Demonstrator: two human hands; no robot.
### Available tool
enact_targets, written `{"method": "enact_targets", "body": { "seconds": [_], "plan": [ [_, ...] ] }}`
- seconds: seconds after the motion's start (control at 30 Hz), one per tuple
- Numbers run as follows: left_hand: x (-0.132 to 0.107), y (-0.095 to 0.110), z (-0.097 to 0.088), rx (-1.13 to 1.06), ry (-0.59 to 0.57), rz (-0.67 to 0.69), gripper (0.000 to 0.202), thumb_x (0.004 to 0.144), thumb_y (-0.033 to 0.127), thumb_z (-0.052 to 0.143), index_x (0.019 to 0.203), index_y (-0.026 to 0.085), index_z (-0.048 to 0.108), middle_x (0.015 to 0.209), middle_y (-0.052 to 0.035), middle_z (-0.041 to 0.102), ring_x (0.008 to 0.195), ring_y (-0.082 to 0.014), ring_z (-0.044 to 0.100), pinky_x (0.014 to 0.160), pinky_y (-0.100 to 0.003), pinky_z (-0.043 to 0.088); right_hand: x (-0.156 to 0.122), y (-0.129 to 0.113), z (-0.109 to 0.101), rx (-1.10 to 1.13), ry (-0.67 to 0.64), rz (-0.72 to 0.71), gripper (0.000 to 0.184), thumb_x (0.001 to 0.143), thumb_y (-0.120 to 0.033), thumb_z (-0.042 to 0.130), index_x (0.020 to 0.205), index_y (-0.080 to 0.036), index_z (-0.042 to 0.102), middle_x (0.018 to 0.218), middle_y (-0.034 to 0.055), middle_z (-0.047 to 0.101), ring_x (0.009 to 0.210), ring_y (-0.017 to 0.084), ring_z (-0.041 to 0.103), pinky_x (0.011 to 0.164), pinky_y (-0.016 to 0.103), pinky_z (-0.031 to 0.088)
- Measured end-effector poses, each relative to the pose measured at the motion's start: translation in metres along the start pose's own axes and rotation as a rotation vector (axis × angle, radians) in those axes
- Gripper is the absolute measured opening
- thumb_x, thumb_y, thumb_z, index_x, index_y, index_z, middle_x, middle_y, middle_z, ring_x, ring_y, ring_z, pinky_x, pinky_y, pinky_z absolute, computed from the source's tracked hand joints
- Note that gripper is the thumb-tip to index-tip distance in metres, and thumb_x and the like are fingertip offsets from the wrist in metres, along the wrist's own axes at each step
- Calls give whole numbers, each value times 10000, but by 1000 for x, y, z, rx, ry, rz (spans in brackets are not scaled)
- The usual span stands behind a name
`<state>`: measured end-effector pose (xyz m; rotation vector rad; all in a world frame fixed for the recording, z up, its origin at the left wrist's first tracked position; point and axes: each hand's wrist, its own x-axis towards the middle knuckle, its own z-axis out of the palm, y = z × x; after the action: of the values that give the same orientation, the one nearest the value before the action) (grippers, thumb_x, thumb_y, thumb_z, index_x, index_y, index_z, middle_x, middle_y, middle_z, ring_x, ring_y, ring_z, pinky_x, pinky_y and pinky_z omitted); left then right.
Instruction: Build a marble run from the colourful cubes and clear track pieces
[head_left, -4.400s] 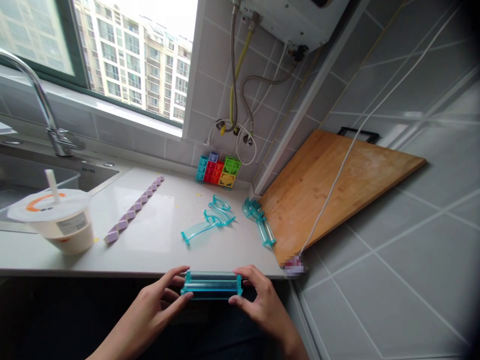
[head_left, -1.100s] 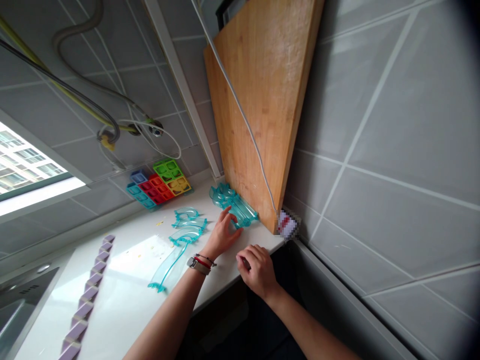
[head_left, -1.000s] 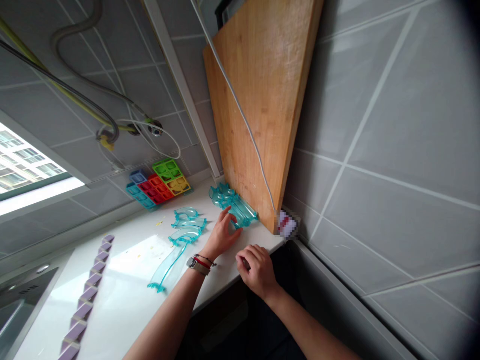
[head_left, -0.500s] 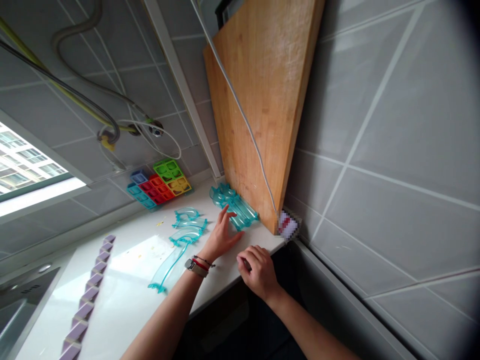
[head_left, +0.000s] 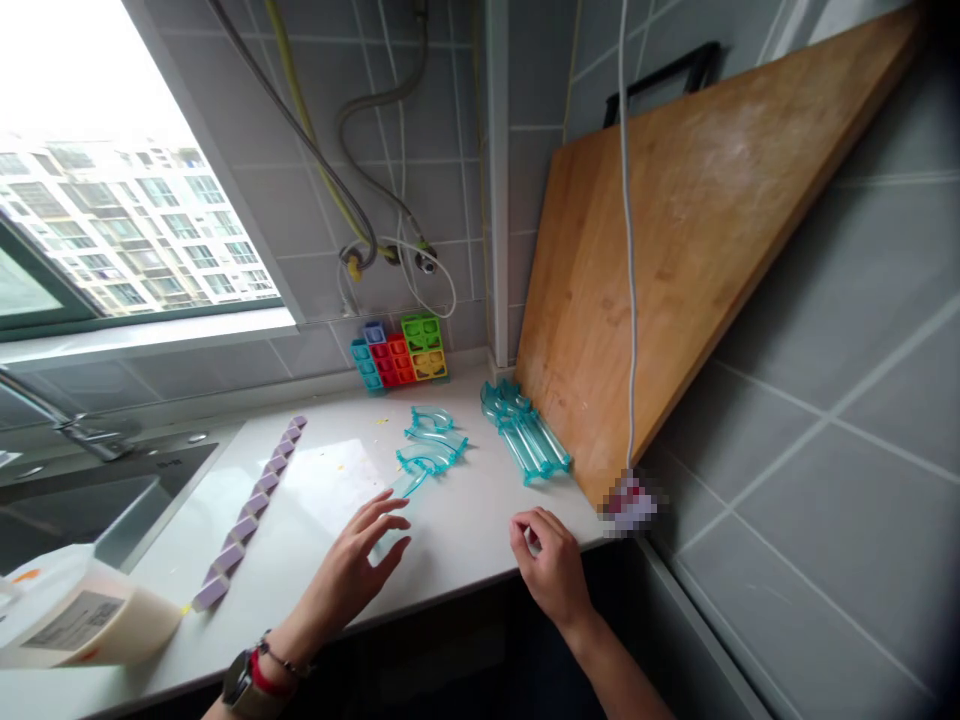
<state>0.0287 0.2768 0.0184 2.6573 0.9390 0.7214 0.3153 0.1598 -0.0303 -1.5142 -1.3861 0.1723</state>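
Observation:
My left hand (head_left: 358, 567) lies with fingers spread on the white counter (head_left: 315, 520), over the near end of a long clear teal track piece (head_left: 405, 487). Beyond it sit curved teal track pieces (head_left: 432, 441). A pile of straight teal track pieces (head_left: 525, 438) rests against the foot of the wooden cutting board (head_left: 675, 260). My right hand (head_left: 551, 565) is curled at the counter's front edge; whether anything is in it is hidden.
A strip of purple blocks (head_left: 251, 497) runs along the counter. Coloured blocks (head_left: 397, 352) stand against the tiled wall. A lidded cup (head_left: 67, 625) lies at lower left beside the sink (head_left: 75, 500). A white cable (head_left: 627, 250) hangs over the board.
My left hand has drawn back from the straight teal pile to the long track piece. The view has swung level and leftward. My right hand stays curled at the edge.

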Motion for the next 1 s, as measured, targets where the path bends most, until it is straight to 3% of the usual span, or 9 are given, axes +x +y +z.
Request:
{"method": "enact_targets", "body": {
  "seconds": [0.13,0.3,0.4,0.47,0.63,0.7,0.83,0.93,1.0],
  "plan": [
    [-9,-29,-10,59,81,-119,279,962,432,628,1179,257,637,1384,-121,632,1383,-347,539,1104,-549,505,27,-15,13,122,-147,10,161,981,-245,557,879,-214,678,801,16,672,688,163,608,673,277,474],
    [-7,-46,-4,11,130,-226,508,940,495,623,1367,237,533,1372,-137,640,1258,-319,642,1057,-485,541,65,-39,42,101,-292,-74,117,949,-231,600,943,-220,716,891,25,716,734,166,644,749,288,525],
    [-11,-52,5,-47,150,-250,517,931,496,620,1360,221,533,1337,-135,678,1208,-305,680,1027,-447,562,77,-48,53,35,-286,-149,122,946,-226,605,982,-222,721,932,43,722,853,203,659,835,326,544],
    [-13,-55,10,-63,149,-253,500,932,494,611,1344,220,544,1336,-133,688,1189,-302,692,1020,-445,564,76,-47,53,-25,-216,-203,147,945,-223,601,1035,-219,717,999,67,716,983,237,649,918,372,539],
    [-16,-55,12,-87,132,-267,529,946,512,581,1384,227,500,1312,-136,706,1166,-304,701,1009,-460,557,60,-7,22,-182,184,-196,344,1003,-207,470,1320,-175,597,1292,167,618,1250,283,563,1082,506,478],
    [-16,-54,11,-101,113,-270,542,946,528,575,1389,228,491,1286,-131,718,1167,-304,699,1011,-463,551,57,16,3,-241,245,-156,345,1016,-204,429,1314,-163,599,1300,182,615,1251,287,574,1077,525,487],
    [-15,-55,12,-110,115,-277,570,928,550,580,1389,223,502,1277,-128,719,1164,-311,696,1009,-464,541,55,48,-21,-394,72,-123,323,998,-232,474,1240,-171,678,1382,183,581,1285,309,585,1083,519,505],
    [-15,-56,13,-126,123,-291,580,923,552,583,1395,223,506,1266,-125,722,1146,-310,701,993,-452,543,49,55,-22,-485,-75,-118,376,961,-246,550,1314,-210,678,1490,160,496,1371,335,536,1126,521,484],
    [-16,-56,13,-137,117,-296,577,931,548,575,1404,225,496,1254,-119,723,1136,-304,701,988,-446,541,45,57,-18,-515,-105,-123,435,946,-256,583,1375,-238,651,1530,148,451,1425,356,482,1154,538,460]
  ]
}}
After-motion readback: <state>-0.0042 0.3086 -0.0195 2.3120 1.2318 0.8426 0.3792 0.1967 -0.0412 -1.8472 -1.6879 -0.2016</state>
